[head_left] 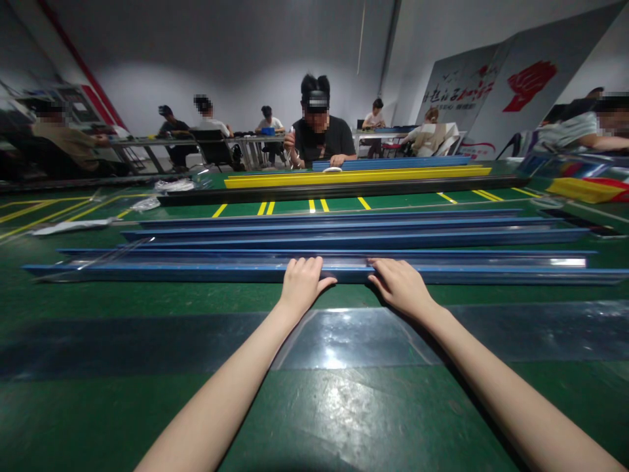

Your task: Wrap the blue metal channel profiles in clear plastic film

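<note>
A long blue channel strip [196,273] lies crosswise on the green table in front of me, with clear film showing inside it. My left hand [303,282] is closed over its near wall, fingers inside the channel and thumb along the front. A short way to the right, my right hand [399,283] grips the same wall, fingers curled over and thumb in front. Under my forearms a clear plastic strip [339,337] stretches flat across the table. Just beyond lies another blue channel strip [344,237].
Farther back are a black strip [344,191] and a yellow strip [393,176]. Opposite sits a person [324,134] with blue strips [417,162]. Crumpled clear plastic [174,185] lies at the left, a yellow tray [584,190] at the right. Other people sit at tables behind.
</note>
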`<move>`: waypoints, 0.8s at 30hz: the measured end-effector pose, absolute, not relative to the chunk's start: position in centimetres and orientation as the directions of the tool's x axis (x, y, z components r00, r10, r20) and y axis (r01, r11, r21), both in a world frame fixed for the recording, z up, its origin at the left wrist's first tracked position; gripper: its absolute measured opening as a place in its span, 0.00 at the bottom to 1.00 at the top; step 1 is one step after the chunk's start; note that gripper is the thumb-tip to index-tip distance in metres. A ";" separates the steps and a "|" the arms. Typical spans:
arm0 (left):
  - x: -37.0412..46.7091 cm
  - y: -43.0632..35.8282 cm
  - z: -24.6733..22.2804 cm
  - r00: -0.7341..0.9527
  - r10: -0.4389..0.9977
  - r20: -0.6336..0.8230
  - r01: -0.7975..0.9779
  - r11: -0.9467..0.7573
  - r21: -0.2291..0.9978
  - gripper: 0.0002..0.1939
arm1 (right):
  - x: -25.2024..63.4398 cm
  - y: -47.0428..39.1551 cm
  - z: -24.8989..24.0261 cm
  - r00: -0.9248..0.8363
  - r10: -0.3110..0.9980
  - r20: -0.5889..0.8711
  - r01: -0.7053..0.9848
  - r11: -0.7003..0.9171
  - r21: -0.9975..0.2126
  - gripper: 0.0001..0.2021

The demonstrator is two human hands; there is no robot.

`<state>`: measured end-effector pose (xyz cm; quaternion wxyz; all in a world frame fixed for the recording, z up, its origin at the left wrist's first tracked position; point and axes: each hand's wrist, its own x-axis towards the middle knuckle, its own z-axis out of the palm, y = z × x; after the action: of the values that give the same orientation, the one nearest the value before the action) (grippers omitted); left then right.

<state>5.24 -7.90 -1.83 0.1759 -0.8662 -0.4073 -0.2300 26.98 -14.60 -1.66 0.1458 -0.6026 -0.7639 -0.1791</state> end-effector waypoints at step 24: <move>5.1 -8.0 -1.9 0.578 0.617 0.534 0.774 -0.622 -0.119 0.20 | 26.9 -14.5 -1.4 -0.207 0.890 0.407 0.978 0.197 0.067 0.13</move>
<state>5.12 -7.99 -1.91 0.1726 -0.8714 -0.3990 -0.2273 26.90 -14.50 -1.38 0.1405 -0.6137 -0.7608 -0.1575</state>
